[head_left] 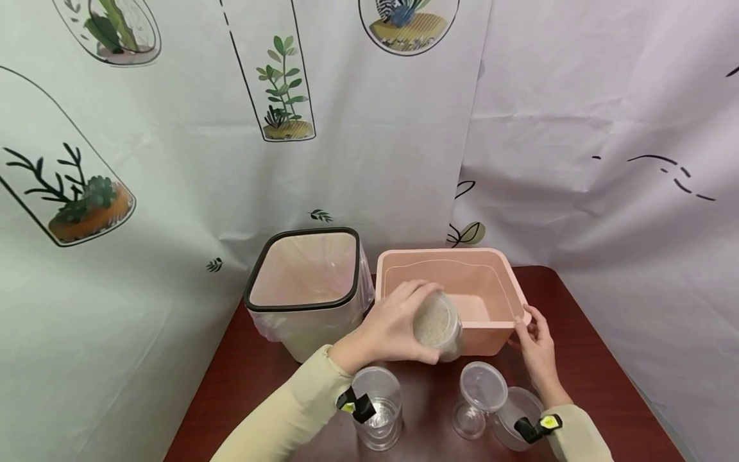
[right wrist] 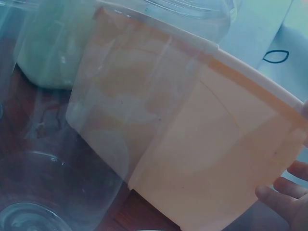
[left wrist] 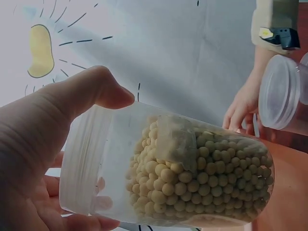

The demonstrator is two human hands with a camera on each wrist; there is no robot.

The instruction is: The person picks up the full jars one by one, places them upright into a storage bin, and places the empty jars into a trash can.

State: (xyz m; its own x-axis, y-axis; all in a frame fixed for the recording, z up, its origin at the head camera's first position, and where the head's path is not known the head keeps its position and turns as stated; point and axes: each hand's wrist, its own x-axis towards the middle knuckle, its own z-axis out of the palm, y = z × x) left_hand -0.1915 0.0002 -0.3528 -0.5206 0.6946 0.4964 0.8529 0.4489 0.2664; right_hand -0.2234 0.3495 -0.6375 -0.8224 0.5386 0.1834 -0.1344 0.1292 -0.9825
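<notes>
My left hand (head_left: 383, 330) grips a clear plastic jar (head_left: 440, 327), tilted at the front rim of a pink plastic basin (head_left: 491, 340). Through the jar's wall in the left wrist view, round yellowish soybeans (left wrist: 207, 183) lie heaped toward its base. A whitish screw lid or collar (left wrist: 79, 163) rings the end nearest my palm, with the thumb along the upper side. At the basin's front right corner, my right hand (head_left: 538, 356) holds the rim; its fingers (right wrist: 276, 199) lie against the outer wall in the right wrist view.
A bin (head_left: 297, 305) with a black rim and plastic liner stands left of the basin. Nearer the front are a clear jar (head_left: 378, 410), a small clear cup-like container (head_left: 482, 388) and another clear container (head_left: 514, 417). A printed cloth (head_left: 375, 160) hangs behind the dark red table (head_left: 231, 398).
</notes>
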